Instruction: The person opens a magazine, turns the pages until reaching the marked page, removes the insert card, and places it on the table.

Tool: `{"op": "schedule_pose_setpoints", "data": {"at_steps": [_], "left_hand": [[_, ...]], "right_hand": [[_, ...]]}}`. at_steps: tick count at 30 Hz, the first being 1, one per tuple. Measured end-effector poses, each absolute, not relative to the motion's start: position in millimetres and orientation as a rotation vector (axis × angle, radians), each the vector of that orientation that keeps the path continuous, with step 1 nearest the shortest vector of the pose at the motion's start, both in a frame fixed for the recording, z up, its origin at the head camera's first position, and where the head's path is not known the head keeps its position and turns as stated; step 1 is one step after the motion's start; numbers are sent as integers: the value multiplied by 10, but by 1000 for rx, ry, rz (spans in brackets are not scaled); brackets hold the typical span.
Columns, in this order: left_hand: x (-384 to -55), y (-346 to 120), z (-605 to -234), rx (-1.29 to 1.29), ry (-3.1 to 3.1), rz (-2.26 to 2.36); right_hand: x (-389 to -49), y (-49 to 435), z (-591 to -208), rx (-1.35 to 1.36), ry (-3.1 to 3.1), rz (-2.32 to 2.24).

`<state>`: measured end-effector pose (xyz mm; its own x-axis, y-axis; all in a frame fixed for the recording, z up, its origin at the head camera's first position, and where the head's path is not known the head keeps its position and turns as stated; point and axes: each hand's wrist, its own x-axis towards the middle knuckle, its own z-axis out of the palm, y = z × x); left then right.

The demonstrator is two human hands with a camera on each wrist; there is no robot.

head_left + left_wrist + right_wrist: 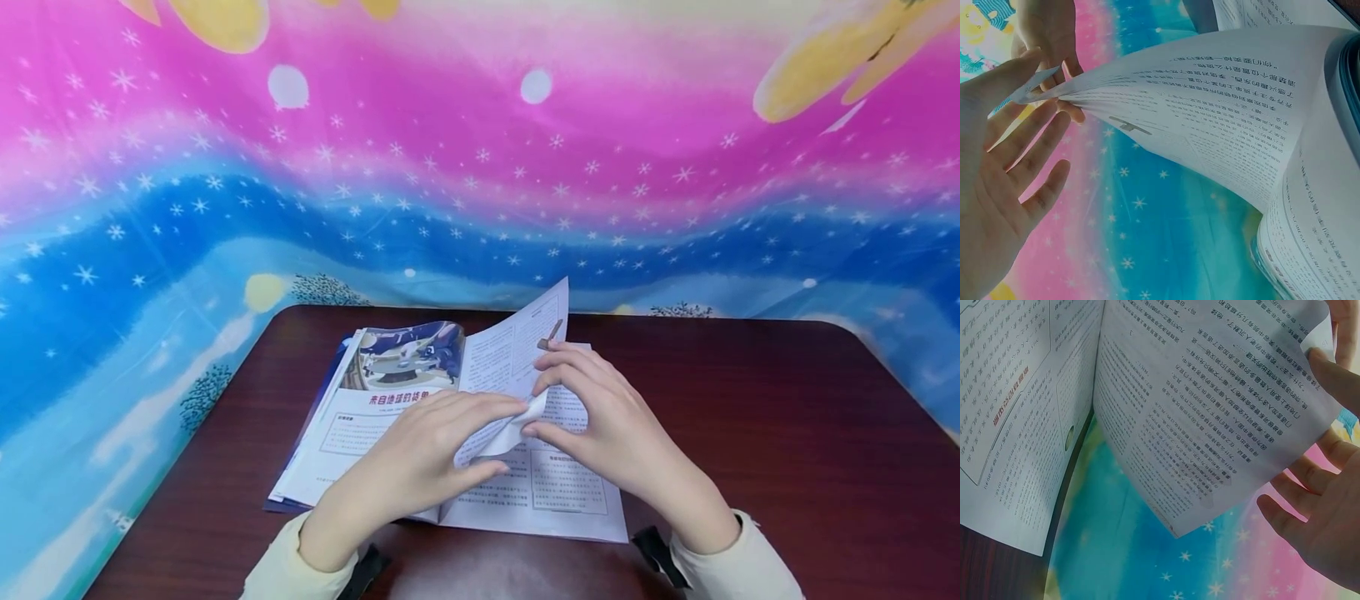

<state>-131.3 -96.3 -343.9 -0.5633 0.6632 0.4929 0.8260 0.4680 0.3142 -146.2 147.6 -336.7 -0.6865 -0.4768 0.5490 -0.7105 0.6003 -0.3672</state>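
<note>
An open magazine (577, 521) lies on the table, one page (487, 358) raised and bent, its lower corner folded into a small white flap. With thumb and forefinger my right hand (611, 425) pinches that page at the flap; the right wrist view shows the thumb on the flap (1319, 334), the other fingers spread behind. My left hand (420, 450) is over the left half, its straight forefinger touching the fold. A gap separates its thumb from that forefinger. Around the page corner, the left hand (997, 181) appears with fingers extended in the left wrist view.
The dark reddish-brown table (787, 433) extends on both sides of the magazine. Behind it and along the left hangs a pink and blue cloth (450, 192) with snowflakes. A coloured illustration (412, 354) fills the top of the left page. Dark straps (656, 554) circle the wrists.
</note>
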Motion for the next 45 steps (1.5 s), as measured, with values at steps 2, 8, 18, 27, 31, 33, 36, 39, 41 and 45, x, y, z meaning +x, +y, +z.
{"op": "schedule_pose_setpoints", "data": {"at_steps": [2,8,18,27,31,33,36,39,41,45], "left_hand": [[-1315,-961,-3439,-1267,-2396,-740],[-1303,-966,-3430,-1257,-2371,-690],[-1260,-1053,-3432,-1164,-2443,-641],[-1244,-1245,-3559,-887,-2287,-638],[-1237,-1412,-3590,-821,-2279,-634],[-1217,-1494,-3597,-793,-2297,-620],[-1181,-1610,-3602,-745,-2327,-603],[-1142,-1719,-3604,-696,-2353,-583],[-1115,-1786,-3604,-663,-2374,-580],[-1064,-1920,-3607,-600,-2391,-557]], "right_hand": [[-1456,1474,-3359,952,-2435,805],[-1447,1473,-3355,970,-2418,799],[-1387,1502,-3312,964,-2438,793],[-1323,1582,-3309,922,-2453,747],[-1325,1647,-3364,910,-2464,689],[-1325,1695,-3398,902,-2480,661],[-1328,1769,-3452,891,-2514,630],[-1313,1828,-3511,877,-2559,621],[-1289,1854,-3542,887,-2568,613],[-1233,1889,-3591,945,-2558,565]]}}
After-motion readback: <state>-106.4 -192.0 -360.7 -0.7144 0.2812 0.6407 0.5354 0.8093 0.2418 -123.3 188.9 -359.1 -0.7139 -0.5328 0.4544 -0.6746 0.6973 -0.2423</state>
